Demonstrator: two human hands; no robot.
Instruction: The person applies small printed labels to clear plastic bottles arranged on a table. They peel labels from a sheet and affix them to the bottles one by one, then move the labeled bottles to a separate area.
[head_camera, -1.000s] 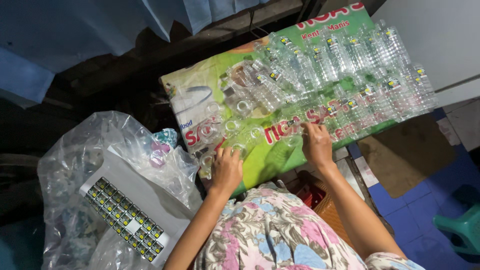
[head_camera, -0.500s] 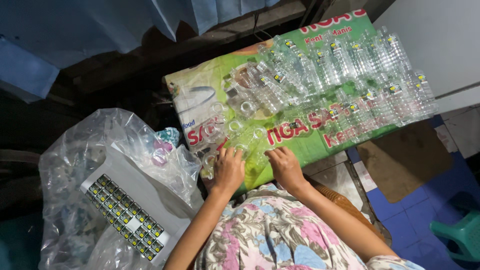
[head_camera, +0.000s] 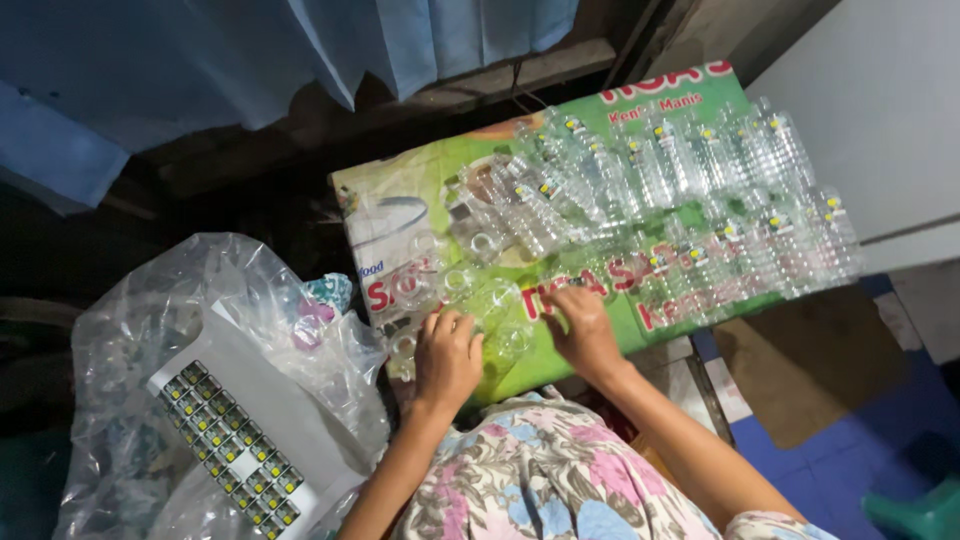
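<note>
A flat green printed cardboard sheet (head_camera: 440, 200), glossy and laid like a tabletop, serves as the landmark here. Along its far and right-hand parts lie rows of small clear plastic bottles (head_camera: 690, 190), ribbed, thin-walled and glinting, most tipped on their sides and packed touching one another. Near the sheet's near-left corner sits a looser cluster of clear round plastic pieces (head_camera: 470, 290), ring-like or cup-like in shape; their exact form is hard to tell through the glare. The left hand (head_camera: 447, 357) rests palm down on that cluster at the sheet's near edge, fingers spread slightly apart and curled over the transparent pieces, though whether it pinches one cannot be told. The right hand (head_camera: 585, 330) lies just beside it, further along the same near edge, fingers bent together and pressing down on the sheet close to the nearest bottles; what, if anything, they clamp is hidden. Off the sheet's left edge slumps a large crinkled transparent plastic bag (head_camera: 130, 350), soft and wrinkled, with a flat white rectangular card of small yellow-and-dark stickers (head_camera: 230, 440) lying on it. Below the near edge shows a soft floral-patterned fabric garment (head_camera: 540, 480).
</note>
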